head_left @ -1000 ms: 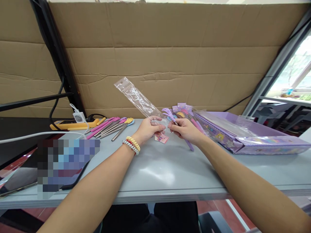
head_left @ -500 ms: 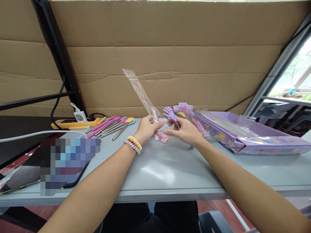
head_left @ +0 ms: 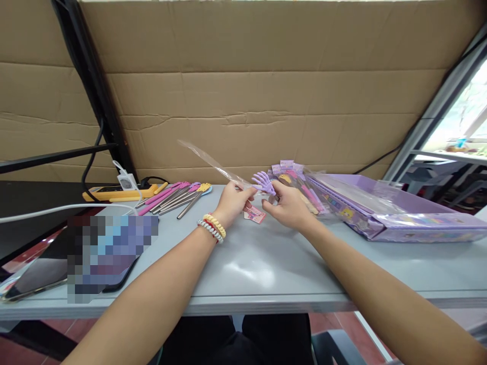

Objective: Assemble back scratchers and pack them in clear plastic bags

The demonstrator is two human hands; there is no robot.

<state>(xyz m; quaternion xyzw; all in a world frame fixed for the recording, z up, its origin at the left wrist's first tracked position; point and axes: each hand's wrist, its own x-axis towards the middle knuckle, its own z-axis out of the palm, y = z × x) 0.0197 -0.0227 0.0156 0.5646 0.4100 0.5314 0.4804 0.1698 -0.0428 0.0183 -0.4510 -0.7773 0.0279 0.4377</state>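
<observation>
A long clear plastic sleeve (head_left: 213,162) is pinched in my left hand (head_left: 234,203), its far end sticking up to the left. My right hand (head_left: 287,205) is closed around a back scratcher (head_left: 263,182) just below its purple hand-shaped head; most of its handle is hidden. The scratcher's head lies close to my left fingertips and the sleeve's near end. Beneath my hands, small pink printed cards (head_left: 254,214) rest on the table. Just beyond my right hand are several packaged back scratchers (head_left: 300,185) in clear sleeves.
Several unwrapped back scratchers (head_left: 182,197) lie at the left, beside a yellow power strip (head_left: 122,192) with a white charger (head_left: 127,180). A phone (head_left: 38,274) lies at the front left. An open purple box (head_left: 418,225) stands at the right; a cardboard panel (head_left: 247,91) rises behind.
The clear sleeve has tipped down to the left and looks flatter. My left hand has shifted slightly right. The purple scratcher head has turned and moved slightly down, still in my right hand.
</observation>
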